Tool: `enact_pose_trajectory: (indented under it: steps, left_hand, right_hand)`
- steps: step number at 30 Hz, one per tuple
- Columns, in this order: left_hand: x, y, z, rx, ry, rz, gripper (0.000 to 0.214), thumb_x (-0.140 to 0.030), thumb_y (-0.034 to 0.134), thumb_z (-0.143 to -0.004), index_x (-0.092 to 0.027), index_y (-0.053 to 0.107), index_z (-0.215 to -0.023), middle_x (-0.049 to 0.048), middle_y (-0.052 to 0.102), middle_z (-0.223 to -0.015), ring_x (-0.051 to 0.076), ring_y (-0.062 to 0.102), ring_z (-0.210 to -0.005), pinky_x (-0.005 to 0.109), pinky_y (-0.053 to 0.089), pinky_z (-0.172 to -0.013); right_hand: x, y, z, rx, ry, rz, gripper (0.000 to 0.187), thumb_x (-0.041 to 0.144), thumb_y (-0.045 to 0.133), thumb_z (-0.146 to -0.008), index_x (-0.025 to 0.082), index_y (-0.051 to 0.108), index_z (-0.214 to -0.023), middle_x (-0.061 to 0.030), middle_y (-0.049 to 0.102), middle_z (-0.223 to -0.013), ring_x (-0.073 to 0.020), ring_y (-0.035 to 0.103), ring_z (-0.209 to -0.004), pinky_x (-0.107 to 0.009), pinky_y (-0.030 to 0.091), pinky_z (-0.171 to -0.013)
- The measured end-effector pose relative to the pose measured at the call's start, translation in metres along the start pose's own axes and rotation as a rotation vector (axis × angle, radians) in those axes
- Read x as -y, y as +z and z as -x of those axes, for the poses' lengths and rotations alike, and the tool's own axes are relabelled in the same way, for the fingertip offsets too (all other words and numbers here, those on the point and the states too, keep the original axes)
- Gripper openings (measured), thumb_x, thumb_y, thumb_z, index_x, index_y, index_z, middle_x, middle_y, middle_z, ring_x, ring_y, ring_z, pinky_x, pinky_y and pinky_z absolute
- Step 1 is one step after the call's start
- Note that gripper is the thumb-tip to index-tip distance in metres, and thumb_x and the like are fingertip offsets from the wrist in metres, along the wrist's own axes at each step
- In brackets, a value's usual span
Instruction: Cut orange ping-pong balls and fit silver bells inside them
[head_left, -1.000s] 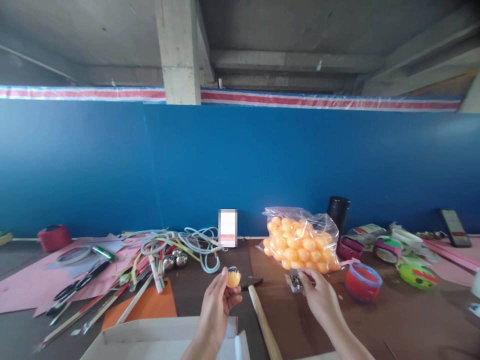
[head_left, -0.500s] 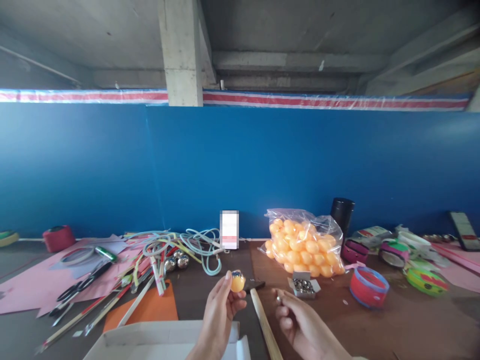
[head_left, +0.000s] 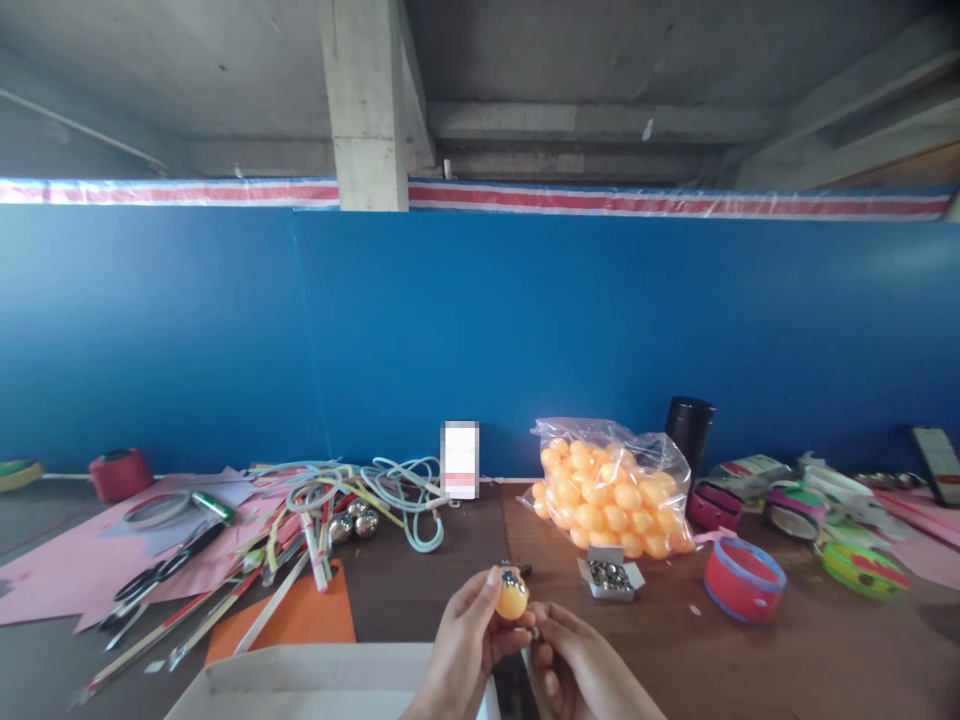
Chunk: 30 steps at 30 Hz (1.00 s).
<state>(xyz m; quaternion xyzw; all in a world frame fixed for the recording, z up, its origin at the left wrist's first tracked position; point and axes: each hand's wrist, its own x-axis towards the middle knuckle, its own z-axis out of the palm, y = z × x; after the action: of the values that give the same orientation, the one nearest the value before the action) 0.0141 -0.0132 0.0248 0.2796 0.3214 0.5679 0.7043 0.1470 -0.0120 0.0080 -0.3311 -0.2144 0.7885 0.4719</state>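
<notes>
My left hand (head_left: 469, 650) pinches a small orange ball (head_left: 512, 598) with a dark opening at its top, low in the middle of the view. My right hand (head_left: 577, 665) is closed just beside and below it, its fingertips touching the ball's underside; a tiny metal bead seems pinched there, too small to be sure. Behind them a small open box of metal beads (head_left: 609, 575) lies on the brown table. A clear bag of orange balls (head_left: 611, 492) stands further back.
A white cardboard box (head_left: 300, 685) lies at the bottom left. Scissors (head_left: 154, 575), sticks, coloured cords (head_left: 397, 482) and two steel balls (head_left: 352, 522) clutter the left. Tape rolls (head_left: 744, 580), a black cylinder (head_left: 688, 430) and a phone (head_left: 937, 462) are on the right. A blue wall backs the table.
My right hand left the bead box and came in to meet the ball. My left hand shifted right with the ball. The hammer handle is now hidden behind my hands.
</notes>
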Motion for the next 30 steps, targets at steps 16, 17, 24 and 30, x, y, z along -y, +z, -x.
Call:
enact_pose_trajectory:
  steps: [16,17,24,30]
  left_hand:
    - [0.0058,0.0005,0.0008,0.065,-0.028,-0.003,0.035,-0.037,0.065,-0.077,-0.007,0.065,-0.097,0.0111,0.069,-0.078,0.016,0.067,-0.067,0.024,0.054,-0.061]
    - [0.0068,0.0000,0.0000,0.069,-0.035,-0.008,0.036,-0.037,0.065,-0.078,-0.007,0.065,-0.098,0.0114,0.069,-0.077,0.016,0.067,-0.068,0.024,0.055,-0.062]
    - [0.0103,-0.0030,-0.0049,0.063,-0.043,-0.001,0.041,-0.040,0.067,-0.075,-0.006,0.064,-0.097,0.0117,0.070,-0.074,0.017,0.067,-0.066,0.023,0.054,-0.062]
    - [0.0081,-0.0006,-0.0029,0.056,-0.038,0.000,0.038,-0.039,0.066,-0.076,-0.006,0.064,-0.097,0.0119,0.070,-0.076,0.017,0.068,-0.066,0.024,0.054,-0.062]
  right_hand:
    - [-0.0007,-0.0062,-0.0035,-0.051,-0.094,-0.113,0.023,0.013,0.084,-0.057,0.011,0.066,-0.072,0.0026,0.064,-0.055,-0.0043,0.059,-0.045,-0.012,0.051,-0.043]
    - [-0.0008,-0.0060,-0.0036,-0.051,-0.094,-0.116,0.023,0.012,0.084,-0.056,0.011,0.066,-0.071,0.0024,0.064,-0.055,-0.0044,0.059,-0.045,-0.012,0.051,-0.043]
    - [0.0012,-0.0045,-0.0027,-0.051,-0.084,-0.117,0.026,0.014,0.086,-0.052,0.011,0.067,-0.069,0.0026,0.065,-0.055,-0.0039,0.058,-0.043,-0.012,0.051,-0.043]
    - [0.0013,-0.0049,-0.0013,-0.047,-0.086,-0.086,0.025,0.016,0.086,-0.054,0.011,0.067,-0.071,0.0026,0.065,-0.055,-0.0051,0.060,-0.045,-0.013,0.052,-0.044]
